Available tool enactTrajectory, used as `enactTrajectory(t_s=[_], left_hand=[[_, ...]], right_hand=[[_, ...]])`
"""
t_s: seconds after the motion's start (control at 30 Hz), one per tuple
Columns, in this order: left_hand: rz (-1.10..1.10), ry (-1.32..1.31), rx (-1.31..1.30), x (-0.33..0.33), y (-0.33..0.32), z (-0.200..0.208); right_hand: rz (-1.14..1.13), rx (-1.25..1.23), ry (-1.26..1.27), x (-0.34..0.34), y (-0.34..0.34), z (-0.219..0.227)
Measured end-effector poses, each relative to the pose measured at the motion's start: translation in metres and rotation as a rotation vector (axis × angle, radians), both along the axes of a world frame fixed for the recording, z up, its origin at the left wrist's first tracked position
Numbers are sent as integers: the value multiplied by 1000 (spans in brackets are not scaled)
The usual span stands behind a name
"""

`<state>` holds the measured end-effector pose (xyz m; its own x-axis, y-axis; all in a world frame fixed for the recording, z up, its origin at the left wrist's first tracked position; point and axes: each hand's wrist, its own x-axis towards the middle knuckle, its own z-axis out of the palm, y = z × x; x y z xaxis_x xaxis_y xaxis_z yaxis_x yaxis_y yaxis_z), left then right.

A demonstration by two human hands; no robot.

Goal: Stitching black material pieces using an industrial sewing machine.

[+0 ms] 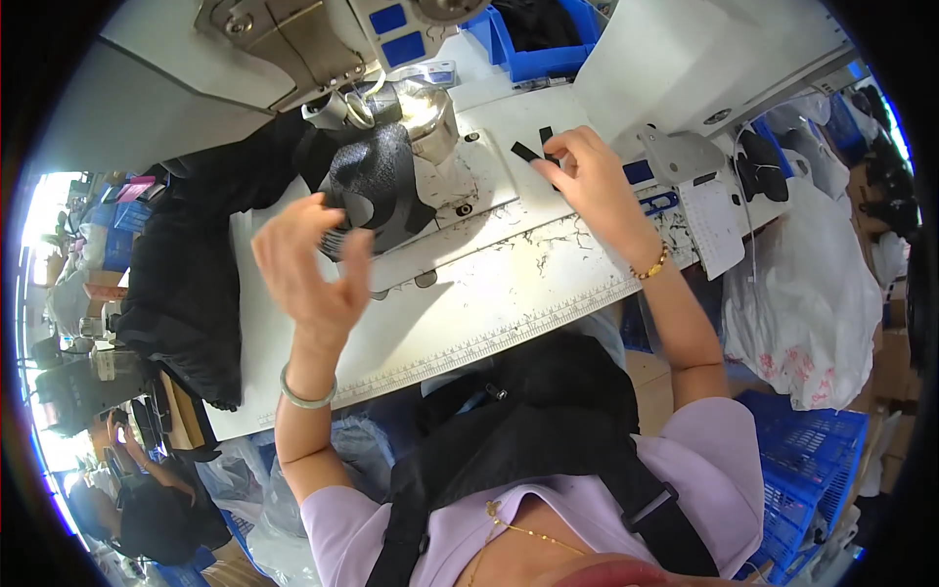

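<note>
My left hand [318,259], a little smeared by motion, is raised with thumb and fingers apart and holds nothing. It is beside a glossy black curved piece [377,181], which looks like part of a shoe upper and lies at the sewing machine's [425,122] work area. To the right, my right hand [595,186] pinches a short black strip [525,152] between thumb and fingers. A second black strip [546,135] is close to the fingertips, partly hidden by them.
Black thread scraps litter the white table [469,323], which has a ruler along its near edge. Black fabric [186,264] drapes over the left side. A blue bin [548,54] stands at the back. A white plastic bag [802,303] hangs at right, above a blue crate [797,460].
</note>
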<state>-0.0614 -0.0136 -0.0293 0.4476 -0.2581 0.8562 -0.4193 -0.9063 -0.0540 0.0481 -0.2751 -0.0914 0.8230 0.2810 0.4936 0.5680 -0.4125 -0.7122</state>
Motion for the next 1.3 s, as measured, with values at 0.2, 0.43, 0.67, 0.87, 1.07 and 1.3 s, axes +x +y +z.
enactTrajectory(t_s=[0.2, 0.43, 0.67, 0.87, 1.07, 1.3], left_hand=[[113, -66, 142, 21, -2, -36], [-176, -155, 81, -1, -30, -51], [-405, 119, -129, 19, -61, -49], [-418, 175, -268, 15, -65, -50], [-529, 776, -1239, 2, -76, -50], [-387, 693, -1037, 6, -67, -64]], right_hand=[[-110, -489, -98, 3, -14, -24], [-212, -365, -276, 2, -8, -13], [488, 379, 916, -33, -4, 34], [549, 426, 841, -49, 14, 37], [469, 476, 487, -48, 32, 7], [502, 443, 316, -41, 45, -8]])
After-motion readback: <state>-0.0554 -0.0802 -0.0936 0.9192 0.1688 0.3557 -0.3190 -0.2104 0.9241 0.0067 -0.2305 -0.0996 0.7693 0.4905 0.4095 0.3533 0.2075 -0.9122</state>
